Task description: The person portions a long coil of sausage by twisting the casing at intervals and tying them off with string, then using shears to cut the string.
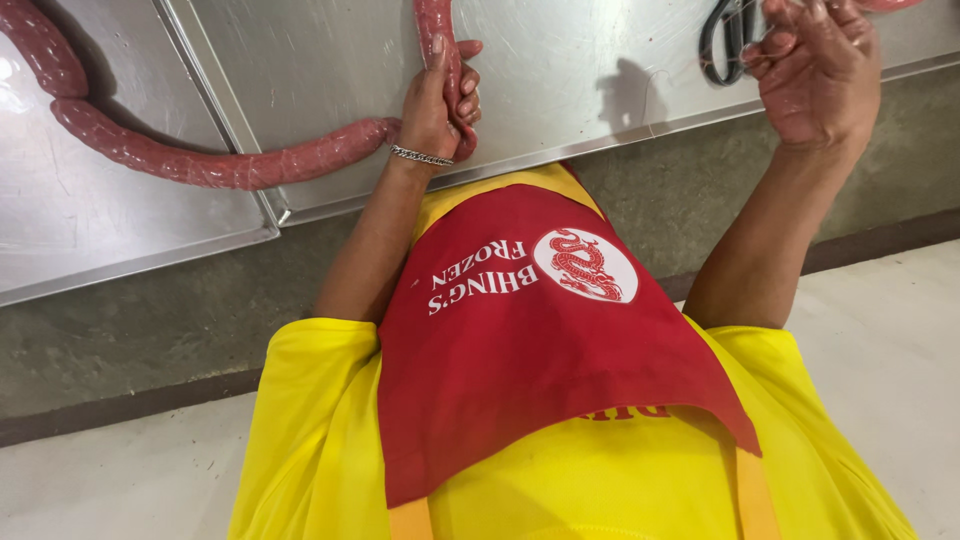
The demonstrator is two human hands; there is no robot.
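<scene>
Head view: my left hand (440, 105), top centre of frame, fingers curled tight around a long red-pink raw sausage in clear casing (215, 165) that snakes left across the steel table (600, 70). My right hand (815, 70), upper right, fingers loosely bent, tips touching black-handled scissors (722, 40); whether it grips them I can't tell. Red apron (520, 340) below.

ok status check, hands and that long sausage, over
Left hand shut on long red sausage in clear casing, at edge of steel tray. Right hand raised, fingers curled, beside black scissors. Nothing blocking.
</scene>
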